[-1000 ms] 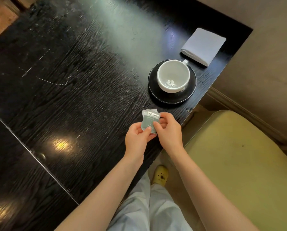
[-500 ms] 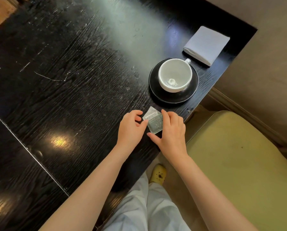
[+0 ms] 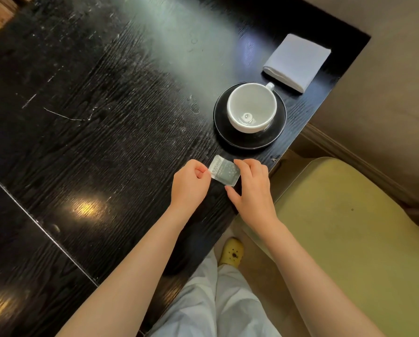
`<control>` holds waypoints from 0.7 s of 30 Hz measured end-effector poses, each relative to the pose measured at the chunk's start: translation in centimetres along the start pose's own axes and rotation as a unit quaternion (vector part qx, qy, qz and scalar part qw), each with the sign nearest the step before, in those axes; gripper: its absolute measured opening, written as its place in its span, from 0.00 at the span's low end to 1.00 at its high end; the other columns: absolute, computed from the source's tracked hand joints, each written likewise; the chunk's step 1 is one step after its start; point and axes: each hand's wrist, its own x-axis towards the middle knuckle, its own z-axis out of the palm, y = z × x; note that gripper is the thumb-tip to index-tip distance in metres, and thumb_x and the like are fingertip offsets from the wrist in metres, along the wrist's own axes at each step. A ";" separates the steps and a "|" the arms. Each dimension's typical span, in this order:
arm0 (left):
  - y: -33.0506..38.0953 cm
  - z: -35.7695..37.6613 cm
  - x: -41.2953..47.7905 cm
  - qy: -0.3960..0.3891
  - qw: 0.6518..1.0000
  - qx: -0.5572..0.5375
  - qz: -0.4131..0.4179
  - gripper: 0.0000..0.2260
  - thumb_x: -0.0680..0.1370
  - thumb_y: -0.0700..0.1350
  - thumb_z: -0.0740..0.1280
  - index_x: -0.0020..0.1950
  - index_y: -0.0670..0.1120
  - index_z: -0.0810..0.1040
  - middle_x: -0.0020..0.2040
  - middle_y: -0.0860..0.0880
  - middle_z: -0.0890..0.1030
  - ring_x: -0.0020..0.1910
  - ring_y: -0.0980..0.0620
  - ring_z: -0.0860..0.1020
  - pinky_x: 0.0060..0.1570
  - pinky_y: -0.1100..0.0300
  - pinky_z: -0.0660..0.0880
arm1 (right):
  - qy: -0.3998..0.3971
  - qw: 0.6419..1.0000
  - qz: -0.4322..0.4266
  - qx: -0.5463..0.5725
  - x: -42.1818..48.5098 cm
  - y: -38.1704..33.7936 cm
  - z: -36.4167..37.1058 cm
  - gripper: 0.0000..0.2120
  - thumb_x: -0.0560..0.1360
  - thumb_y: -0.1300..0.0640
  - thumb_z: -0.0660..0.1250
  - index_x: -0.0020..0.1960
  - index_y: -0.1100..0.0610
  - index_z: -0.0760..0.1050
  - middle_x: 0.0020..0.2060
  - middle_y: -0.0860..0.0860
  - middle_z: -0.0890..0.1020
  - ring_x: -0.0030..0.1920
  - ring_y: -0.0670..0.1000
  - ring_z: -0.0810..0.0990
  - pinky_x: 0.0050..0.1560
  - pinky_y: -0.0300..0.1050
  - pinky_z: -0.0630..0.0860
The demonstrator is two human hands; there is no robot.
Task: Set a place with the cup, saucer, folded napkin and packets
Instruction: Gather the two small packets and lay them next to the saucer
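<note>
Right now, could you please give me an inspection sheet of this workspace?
Surface: black wood-grain table, scratched, with glare patches.
Job's things: white cup upright on black saucer; folded napkin beyond it, near the corner; packets lying near the table edge.
Clutter: nothing seen.
Hands: left hand pinches the packets' left edge; right hand pinches their right side.
Cables: nothing seen.
Surroundings: yellow-green seat, yellow shoe below.

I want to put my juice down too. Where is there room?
The wide bare stretch of table left of the saucer and left hand. It is crowded along the right edge: napkin, cup, packet.
</note>
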 end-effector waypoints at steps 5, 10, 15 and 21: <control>0.1 0.1 0.1 -0.006 1.000 0.011 0.003 0.01 0.76 0.42 0.64 0.47 0.48 0.74 0.38 0.56 0.74 0.39 0.59 0.74 0.38 0.69 0.70 | -0.006 1.000 0.004 0.006 -0.1 0.1 -0.1 0.27 0.70 0.56 0.71 0.67 0.59 0.68 0.59 0.55 0.72 0.58 0.53 0.68 0.60 0.45 0.68; 0.2 -0.3 0.2 0.000 0.999 0.027 0.019 0.08 0.76 0.44 0.65 0.55 0.46 0.75 0.46 0.53 0.75 0.45 0.56 0.75 0.46 0.61 0.73 | -0.012 1.000 0.004 0.006 -0.1 0.0 -0.2 0.29 0.69 0.55 0.72 0.67 0.58 0.67 0.59 0.54 0.72 0.59 0.53 0.68 0.60 0.44 0.67; 0.3 -0.5 0.6 -0.017 0.999 0.033 0.026 0.09 0.77 0.42 0.64 0.56 0.46 0.76 0.50 0.51 0.77 0.47 0.54 0.76 0.49 0.57 0.77 | -0.013 1.000 0.011 0.015 -0.1 -0.2 -0.2 0.29 0.69 0.55 0.73 0.67 0.58 0.67 0.59 0.54 0.71 0.59 0.53 0.67 0.61 0.45 0.67; 0.1 -0.4 0.5 -0.019 0.999 0.039 0.026 0.08 0.77 0.41 0.64 0.55 0.46 0.77 0.46 0.53 0.76 0.46 0.56 0.75 0.47 0.63 0.71 | -0.012 0.999 0.022 0.039 -0.1 -0.2 -0.3 0.29 0.69 0.55 0.72 0.67 0.57 0.66 0.59 0.54 0.71 0.60 0.52 0.67 0.62 0.43 0.66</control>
